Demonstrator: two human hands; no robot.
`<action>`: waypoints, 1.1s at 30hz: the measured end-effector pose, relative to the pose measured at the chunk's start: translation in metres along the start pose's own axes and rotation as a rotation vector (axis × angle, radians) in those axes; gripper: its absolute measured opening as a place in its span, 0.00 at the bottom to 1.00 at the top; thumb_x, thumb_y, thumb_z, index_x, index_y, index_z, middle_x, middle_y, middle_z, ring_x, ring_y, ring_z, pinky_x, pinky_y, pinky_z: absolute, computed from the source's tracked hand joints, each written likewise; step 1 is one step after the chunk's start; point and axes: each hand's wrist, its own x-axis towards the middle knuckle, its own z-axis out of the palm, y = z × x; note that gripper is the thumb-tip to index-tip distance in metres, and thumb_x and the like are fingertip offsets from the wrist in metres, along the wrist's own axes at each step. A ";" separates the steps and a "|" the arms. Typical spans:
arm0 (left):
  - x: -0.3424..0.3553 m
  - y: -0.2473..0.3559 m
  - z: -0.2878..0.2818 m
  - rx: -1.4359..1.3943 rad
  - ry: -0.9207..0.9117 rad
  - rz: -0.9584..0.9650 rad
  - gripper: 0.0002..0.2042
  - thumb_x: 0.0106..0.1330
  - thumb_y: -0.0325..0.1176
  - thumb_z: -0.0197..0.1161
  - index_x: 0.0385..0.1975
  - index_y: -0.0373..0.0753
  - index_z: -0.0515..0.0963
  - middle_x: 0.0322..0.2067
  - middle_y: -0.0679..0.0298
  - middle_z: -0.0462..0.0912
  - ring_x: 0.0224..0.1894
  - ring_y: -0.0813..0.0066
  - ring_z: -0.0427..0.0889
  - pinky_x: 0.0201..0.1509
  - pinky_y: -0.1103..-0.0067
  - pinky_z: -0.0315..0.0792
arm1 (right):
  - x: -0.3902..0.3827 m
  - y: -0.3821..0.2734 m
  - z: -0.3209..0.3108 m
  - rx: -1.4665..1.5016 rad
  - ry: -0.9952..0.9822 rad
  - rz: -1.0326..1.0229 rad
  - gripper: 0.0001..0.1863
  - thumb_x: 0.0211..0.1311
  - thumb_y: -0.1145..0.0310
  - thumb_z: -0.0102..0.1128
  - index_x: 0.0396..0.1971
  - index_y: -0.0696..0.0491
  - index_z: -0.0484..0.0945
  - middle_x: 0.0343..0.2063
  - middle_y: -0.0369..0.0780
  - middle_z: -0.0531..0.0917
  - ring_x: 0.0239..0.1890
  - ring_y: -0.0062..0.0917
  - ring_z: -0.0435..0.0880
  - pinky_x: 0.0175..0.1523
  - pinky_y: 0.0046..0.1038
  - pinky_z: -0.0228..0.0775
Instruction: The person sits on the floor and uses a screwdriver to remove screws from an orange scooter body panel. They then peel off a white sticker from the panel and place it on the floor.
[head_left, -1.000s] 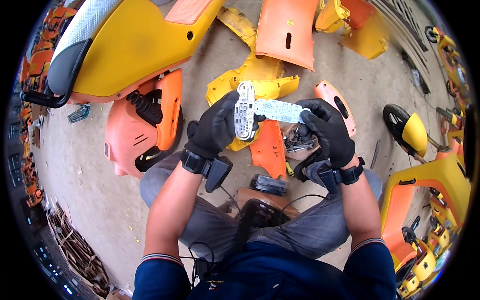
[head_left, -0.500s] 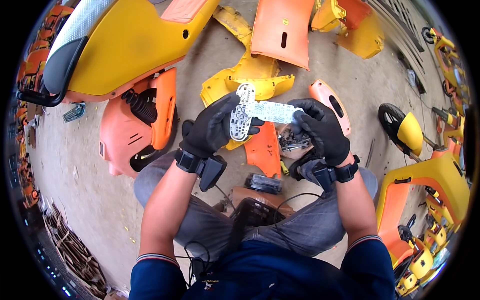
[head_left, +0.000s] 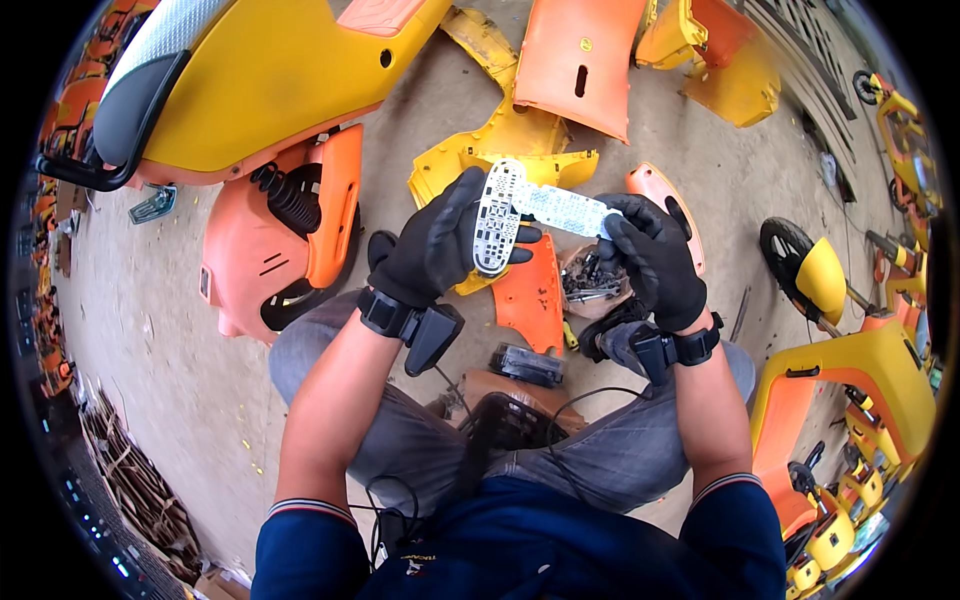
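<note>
My left hand (head_left: 432, 240), in a black glove, is closed on a long oval white board (head_left: 495, 225) patterned with small dark rectangles, held upright. My gloved right hand (head_left: 655, 255) pinches the right end of a pale bluish-white patterned strip (head_left: 565, 209). The strip's left end meets the board's right edge; whether the two are joined I cannot tell. Both are raised above a flat orange panel (head_left: 528, 300) and a clear bag of bolts and small dark parts (head_left: 592, 283) on the ground.
Yellow body panels (head_left: 500, 135) and a large orange panel (head_left: 575, 70) lie ahead. At left stands a yellow-and-orange scooter body (head_left: 270, 85) with its wheel. A dark rectangular block (head_left: 527, 364) rests between my legs. To the right are a yellow-and-orange frame (head_left: 850, 365) and a black wheel (head_left: 785, 255).
The view has shifted slightly. The board has turned to face me a little more, and the strip now slopes more steeply down to the right. Both hands keep their hold.
</note>
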 end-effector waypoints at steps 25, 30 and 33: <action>-0.002 0.002 0.021 0.109 0.193 -0.040 0.26 0.77 0.49 0.39 0.64 0.33 0.61 0.51 0.41 0.77 0.47 0.51 0.83 0.53 0.60 0.77 | 0.003 0.008 -0.002 0.080 0.012 0.031 0.15 0.68 0.69 0.58 0.51 0.59 0.75 0.33 0.32 0.81 0.28 0.08 0.78 0.34 0.12 0.74; -0.001 -0.001 0.018 0.090 0.193 -0.024 0.27 0.77 0.49 0.39 0.63 0.33 0.62 0.49 0.43 0.78 0.45 0.54 0.84 0.52 0.62 0.77 | 0.002 0.005 0.000 0.102 -0.006 0.049 0.15 0.69 0.69 0.57 0.51 0.59 0.76 0.33 0.32 0.81 0.29 0.08 0.78 0.35 0.12 0.74; -0.002 -0.002 0.004 0.013 0.016 -0.013 0.27 0.79 0.46 0.34 0.67 0.30 0.53 0.58 0.45 0.72 0.58 0.55 0.77 0.61 0.66 0.75 | 0.002 0.005 0.003 0.091 -0.009 0.036 0.15 0.70 0.68 0.56 0.51 0.59 0.76 0.33 0.32 0.81 0.30 0.09 0.78 0.36 0.13 0.74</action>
